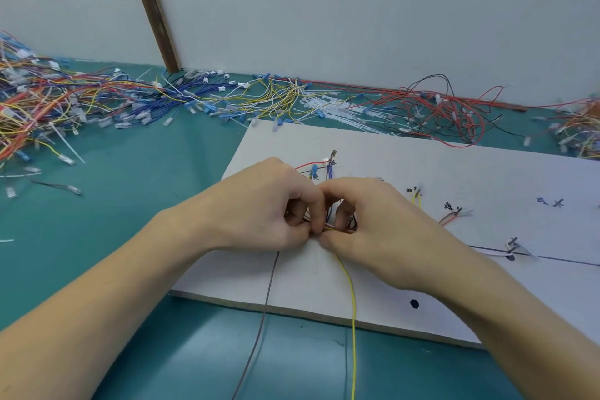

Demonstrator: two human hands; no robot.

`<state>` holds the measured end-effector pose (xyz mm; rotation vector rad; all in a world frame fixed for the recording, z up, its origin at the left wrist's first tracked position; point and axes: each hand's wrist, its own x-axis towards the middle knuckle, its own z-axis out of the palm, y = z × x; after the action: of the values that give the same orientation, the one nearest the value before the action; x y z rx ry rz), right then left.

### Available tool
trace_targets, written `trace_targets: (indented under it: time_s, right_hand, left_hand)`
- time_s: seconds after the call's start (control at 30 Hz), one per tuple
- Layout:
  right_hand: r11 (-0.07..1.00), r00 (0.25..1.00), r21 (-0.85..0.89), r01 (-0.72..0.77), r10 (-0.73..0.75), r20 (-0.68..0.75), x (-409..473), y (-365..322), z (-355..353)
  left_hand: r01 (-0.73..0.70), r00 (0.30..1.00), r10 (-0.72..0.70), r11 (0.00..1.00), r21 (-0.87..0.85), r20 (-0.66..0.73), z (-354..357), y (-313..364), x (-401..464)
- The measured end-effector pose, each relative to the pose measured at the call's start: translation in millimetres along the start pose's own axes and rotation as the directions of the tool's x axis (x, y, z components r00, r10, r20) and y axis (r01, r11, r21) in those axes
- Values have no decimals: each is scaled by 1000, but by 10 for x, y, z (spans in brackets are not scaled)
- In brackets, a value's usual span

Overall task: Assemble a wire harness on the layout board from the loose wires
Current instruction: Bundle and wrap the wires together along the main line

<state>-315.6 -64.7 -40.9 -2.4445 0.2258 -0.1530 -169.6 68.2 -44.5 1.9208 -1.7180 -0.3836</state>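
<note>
both hands meet at the middle of the frame over the near left part of the white board (pixel 422 159), which lies on a teal table (pixel 130 237) and runs off the right edge. the left hand (pixel 259 208) has its fingers curled down and pinches a thin bundle (pixel 337 229) of wires against the board; the right hand (pixel 383 224) pinches the same bundle from the other side, thumb low and forefinger bent over it, so the two sets of fingertips touch. a yellow wire (pixel 353 318) drops from the pinch toward the bottom edge, crossing the board's near rim, and a grey wire (pixel 264 318) runs just left of it from under the left hand to the bottom of the frame. just above the hands a red wire (pixel 308 165) and blue-tipped ends stand at small pegs on the board. to the right, short wire ends sit by black handwritten marks, and a black line crosses the board toward the right edge, with a black dot (pixel 414 304) near the lower rim. loose wires (pixel 81 97) in many colours pile at the upper left, yellow and white ones at upper centre, and red and black ones (pixel 448 107) along the wall at upper right.
</note>
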Motion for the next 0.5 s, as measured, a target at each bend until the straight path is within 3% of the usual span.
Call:
trace_targets:
  time_s: [0.5]
  right_hand:
    - [998, 999, 47, -35, 35, -10, -51, 39, 18]
  left_hand:
    - [88, 978, -138, 954, 288, 158, -115, 198, -59]
